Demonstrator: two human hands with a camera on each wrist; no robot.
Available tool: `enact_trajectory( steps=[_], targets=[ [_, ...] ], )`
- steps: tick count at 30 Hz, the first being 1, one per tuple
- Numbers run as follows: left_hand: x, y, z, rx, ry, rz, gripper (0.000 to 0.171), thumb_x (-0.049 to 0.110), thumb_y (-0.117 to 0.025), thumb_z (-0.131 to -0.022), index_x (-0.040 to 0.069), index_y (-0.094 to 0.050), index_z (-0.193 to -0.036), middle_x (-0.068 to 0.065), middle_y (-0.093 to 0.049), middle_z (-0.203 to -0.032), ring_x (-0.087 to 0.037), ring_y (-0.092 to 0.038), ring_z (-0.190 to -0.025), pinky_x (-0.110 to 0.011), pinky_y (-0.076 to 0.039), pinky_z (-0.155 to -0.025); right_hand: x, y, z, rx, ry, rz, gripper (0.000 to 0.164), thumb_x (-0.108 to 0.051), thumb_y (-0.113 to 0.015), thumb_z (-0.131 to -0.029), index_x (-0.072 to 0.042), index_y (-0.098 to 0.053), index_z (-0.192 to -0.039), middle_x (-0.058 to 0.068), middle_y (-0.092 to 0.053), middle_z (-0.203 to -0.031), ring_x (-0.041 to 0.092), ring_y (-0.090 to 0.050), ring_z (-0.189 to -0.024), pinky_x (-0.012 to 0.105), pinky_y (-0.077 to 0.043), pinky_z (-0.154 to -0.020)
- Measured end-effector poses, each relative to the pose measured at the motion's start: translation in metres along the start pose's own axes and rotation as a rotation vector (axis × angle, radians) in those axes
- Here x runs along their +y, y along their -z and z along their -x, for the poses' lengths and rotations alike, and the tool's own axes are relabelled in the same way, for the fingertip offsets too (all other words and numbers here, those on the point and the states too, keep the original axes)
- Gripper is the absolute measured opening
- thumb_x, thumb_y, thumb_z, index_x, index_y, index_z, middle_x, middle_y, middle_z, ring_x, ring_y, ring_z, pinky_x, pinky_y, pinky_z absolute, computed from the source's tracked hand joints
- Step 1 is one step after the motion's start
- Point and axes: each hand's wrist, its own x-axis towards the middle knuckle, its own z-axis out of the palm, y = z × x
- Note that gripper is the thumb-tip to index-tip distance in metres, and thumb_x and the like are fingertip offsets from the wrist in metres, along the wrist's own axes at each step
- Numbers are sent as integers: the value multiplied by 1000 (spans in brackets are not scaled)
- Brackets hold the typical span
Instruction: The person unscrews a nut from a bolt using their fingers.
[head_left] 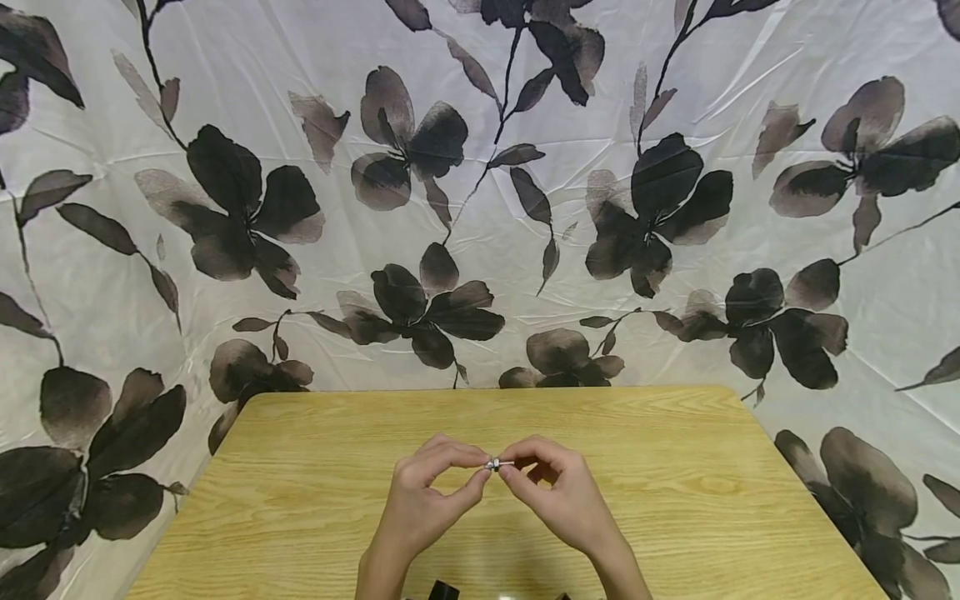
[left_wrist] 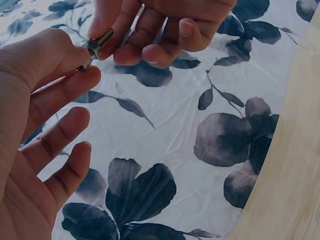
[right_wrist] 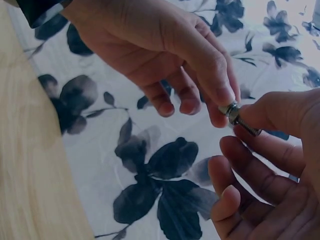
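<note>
Over the wooden table, my left hand [head_left: 435, 490] and right hand [head_left: 555, 487] meet at a small metal bolt [right_wrist: 249, 128]. A hex nut [right_wrist: 233, 113] sits on the bolt, close to the left fingertips. Thumb and index finger of the left hand pinch the head end, which they mostly cover. From the other side, the right thumb and index finger pinch at the nut and threaded shank. Bare thread [left_wrist: 105, 36] shows past the nut in the left wrist view. The other fingers of both hands are loosely bent, holding nothing.
The light wooden table [head_left: 300, 508] spreads beneath both hands. A white cloth with dark flowers [head_left: 525, 242] hangs behind it and along the sides. A small black object [head_left: 444, 591] shows at the bottom edge of the head view, beside the left forearm.
</note>
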Motion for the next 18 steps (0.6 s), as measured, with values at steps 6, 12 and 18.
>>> enact_trajectory(
  steps=[6, 12, 18],
  targets=[
    [1, 1, -1, -15, 12, -55, 27, -6, -81, -79, 15, -78, -97, -2, -78, -92, -14, -70, -85, -18, -58, -78, 2, 0, -1, -19, 131, -75, 14, -3, -66, -99, -11, -70, -110, 13, -69, -111, 14, -64, -100, 27, -55, -74],
    [3, 1, -1, -13, 10, -64, 28, -5, -82, -79, 15, -78, -98, -1, -78, -92, -13, -69, -85, -18, -57, -78, 1, 0, -2, 42, 25, -22, 12, -12, -66, -101, -15, -74, -110, 6, -73, -108, 11, -66, -100, 29, -58, -81],
    [5, 1, -1, -16, 13, -48, 22, -1, -81, -83, 15, -78, -99, -3, -78, -92, -13, -68, -85, -18, -57, -78, 1, 0, -2, 34, -54, 51, 12, -22, -67, -101, -19, -79, -100, 0, -76, -98, 10, -67, -89, 30, -57, -75]
  ],
)
